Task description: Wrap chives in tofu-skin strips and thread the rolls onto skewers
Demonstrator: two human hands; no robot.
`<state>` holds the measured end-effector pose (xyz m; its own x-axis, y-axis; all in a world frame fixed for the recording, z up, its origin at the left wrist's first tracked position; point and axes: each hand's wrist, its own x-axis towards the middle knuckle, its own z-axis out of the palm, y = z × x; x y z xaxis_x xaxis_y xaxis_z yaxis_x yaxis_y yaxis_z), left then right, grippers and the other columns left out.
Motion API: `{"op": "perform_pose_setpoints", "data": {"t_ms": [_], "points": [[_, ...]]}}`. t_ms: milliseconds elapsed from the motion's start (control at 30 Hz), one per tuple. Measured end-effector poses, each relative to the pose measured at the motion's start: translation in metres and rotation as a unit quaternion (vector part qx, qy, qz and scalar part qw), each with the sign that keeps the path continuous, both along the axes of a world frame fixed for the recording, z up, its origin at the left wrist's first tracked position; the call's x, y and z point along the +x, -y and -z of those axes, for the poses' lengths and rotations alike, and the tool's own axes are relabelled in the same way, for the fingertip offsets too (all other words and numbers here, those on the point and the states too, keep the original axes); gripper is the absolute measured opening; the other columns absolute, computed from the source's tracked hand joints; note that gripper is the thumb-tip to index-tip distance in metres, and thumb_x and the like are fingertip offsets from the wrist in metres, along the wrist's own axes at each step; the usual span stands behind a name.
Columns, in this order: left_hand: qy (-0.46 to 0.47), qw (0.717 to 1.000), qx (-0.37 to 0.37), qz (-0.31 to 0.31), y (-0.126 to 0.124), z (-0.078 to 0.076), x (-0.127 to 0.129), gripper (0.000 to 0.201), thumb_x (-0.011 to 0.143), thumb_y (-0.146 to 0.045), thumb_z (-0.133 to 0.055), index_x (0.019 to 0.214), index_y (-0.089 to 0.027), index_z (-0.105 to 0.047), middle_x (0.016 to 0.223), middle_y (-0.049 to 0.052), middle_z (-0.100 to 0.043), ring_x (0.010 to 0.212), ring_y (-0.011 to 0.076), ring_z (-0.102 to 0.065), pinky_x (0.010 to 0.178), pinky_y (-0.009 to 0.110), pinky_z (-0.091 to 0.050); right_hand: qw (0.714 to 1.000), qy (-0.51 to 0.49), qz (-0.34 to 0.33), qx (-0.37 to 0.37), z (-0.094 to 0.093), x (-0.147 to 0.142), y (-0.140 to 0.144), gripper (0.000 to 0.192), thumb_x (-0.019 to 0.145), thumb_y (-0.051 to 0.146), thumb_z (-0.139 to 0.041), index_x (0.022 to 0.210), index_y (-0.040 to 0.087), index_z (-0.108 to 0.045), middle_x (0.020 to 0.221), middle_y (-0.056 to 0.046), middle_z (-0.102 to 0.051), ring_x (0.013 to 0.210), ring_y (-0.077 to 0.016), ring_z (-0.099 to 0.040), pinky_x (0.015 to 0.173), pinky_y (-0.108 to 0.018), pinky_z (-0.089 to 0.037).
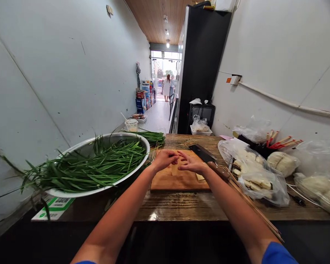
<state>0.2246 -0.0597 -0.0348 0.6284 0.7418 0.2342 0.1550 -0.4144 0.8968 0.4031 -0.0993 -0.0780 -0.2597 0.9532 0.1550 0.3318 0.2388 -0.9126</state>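
Observation:
Above a wooden cutting board, my two hands face each other. My left hand is closed in a pinch, and whatever its fingertips may hold is hidden. My right hand has its fingers apart, pointing toward the left one. Just below the fingers is a thin pale-yellow sheet, like tofu skin; I cannot tell whether it touches either hand. Partly hidden behind my right wrist, a stack of similar pale sheets lies on the board. A cleaver with a dark blade and wooden handle rests at the board's right edge.
A large metal basin heaped with garlic chives stands left. Another chive bunch and a lidded plastic cup are behind it. Right are thin skewers, a plastic bag of pale pieces and red-tipped sticks.

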Motion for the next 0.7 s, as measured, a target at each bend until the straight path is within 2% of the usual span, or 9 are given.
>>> {"op": "perform_pose_setpoints", "data": {"t_ms": [67,167,267,333,400,500,600,700], "points": [[0.003,1.0,0.014,0.018,0.003,-0.007,-0.001,0.018,0.074,-0.028,-0.059,0.073,-0.011,-0.067,0.061,0.002,-0.064,0.057,0.0094,-0.058,0.058,0.02,-0.047,0.998,-0.045,-0.031,-0.023,-0.005,0.0,0.001,0.072,0.059,0.036,-0.073,0.125,0.025,-0.046,0.113,-0.006,-0.056,0.094,-0.0159,-0.053,0.074,-0.027,-0.045],[0.008,1.0,0.011,0.009,0.004,-0.012,0.0,0.021,0.07,-0.026,-0.062,0.082,-0.01,-0.068,0.067,0.004,-0.066,0.06,0.0101,-0.057,0.059,0.021,-0.046,0.995,-0.069,-0.036,-0.065,-0.01,0.004,0.003,0.046,0.062,0.042,-0.069,0.1,0.017,-0.063,0.089,-0.003,-0.063,0.079,-0.0149,-0.055,0.069,-0.026,-0.043],[-0.013,0.999,0.036,-0.011,0.0,-0.005,0.001,0.027,0.065,-0.022,-0.065,0.089,-0.011,-0.068,0.071,0.003,-0.066,0.061,0.01,-0.056,0.058,0.02,-0.044,0.997,-0.054,0.043,-0.037,-0.008,0.01,0.003,0.036,0.064,0.046,-0.066,0.079,0.012,-0.067,0.068,-0.001,-0.061,0.063,-0.0123,-0.052,0.059,-0.023,-0.039],[-0.043,0.997,0.065,-0.029,-0.005,0.004,0.003,0.021,0.064,-0.02,-0.064,0.083,-0.012,-0.069,0.066,0.001,-0.064,0.058,0.0095,-0.054,0.055,0.02,-0.042,0.994,-0.013,0.109,0.014,-0.007,0.013,0.001,0.033,0.067,0.044,-0.062,0.072,0.012,-0.066,0.061,0.001,-0.059,0.057,-0.011,-0.048,0.054,-0.022,-0.035],[-0.063,0.994,0.067,-0.054,-0.01,0.013,0.006,0.013,0.066,-0.02,-0.061,0.073,-0.013,-0.068,0.061,0.0,-0.063,0.055,0.0091,-0.053,0.053,0.019,-0.04,0.983,0.056,0.161,0.07,-0.009,0.014,-0.003,0.029,0.071,0.039,-0.058,0.073,0.012,-0.067,0.061,0.0,-0.06,0.057,-0.011,-0.048,0.053,-0.021,-0.033],[-0.059,0.991,0.048,-0.107,-0.02,0.023,0.01,0.014,0.07,-0.021,-0.057,0.072,-0.013,-0.067,0.062,0.0,-0.064,0.054,0.0093,-0.053,0.053,0.019,-0.04,0.951,0.203,0.201,0.119,-0.02,0.01,-0.013,0.022,0.074,0.031,-0.055,0.075,0.015,-0.069,0.067,-0.001,-0.063,0.061,-0.0115,-0.05,0.055,-0.021,-0.033],[-0.091,0.979,0.1,-0.151,-0.029,0.025,0.011,0.015,0.071,-0.019,-0.055,0.074,-0.013,-0.068,0.065,0.001,-0.065,0.059,0.0106,-0.055,0.057,0.02,-0.041,0.915,0.327,0.188,0.141,-0.032,0.001,-0.025,0.019,0.077,0.025,-0.053,0.075,0.017,-0.07,0.073,-0.003,-0.066,0.067,-0.0124,-0.053,0.06,-0.021,-0.034],[-0.164,0.96,0.17,-0.153,-0.03,0.028,0.003,0.018,0.072,-0.015,-0.052,0.077,-0.015,-0.069,0.07,0.003,-0.067,0.066,0.0124,-0.056,0.065,0.022,-0.042,0.891,0.386,0.146,0.188,-0.031,-0.007,-0.025,0.019,0.08,0.02,-0.052,0.081,0.017,-0.07,0.084,-0.006,-0.067,0.079,-0.0145,-0.055,0.07,-0.023,-0.037]]}}
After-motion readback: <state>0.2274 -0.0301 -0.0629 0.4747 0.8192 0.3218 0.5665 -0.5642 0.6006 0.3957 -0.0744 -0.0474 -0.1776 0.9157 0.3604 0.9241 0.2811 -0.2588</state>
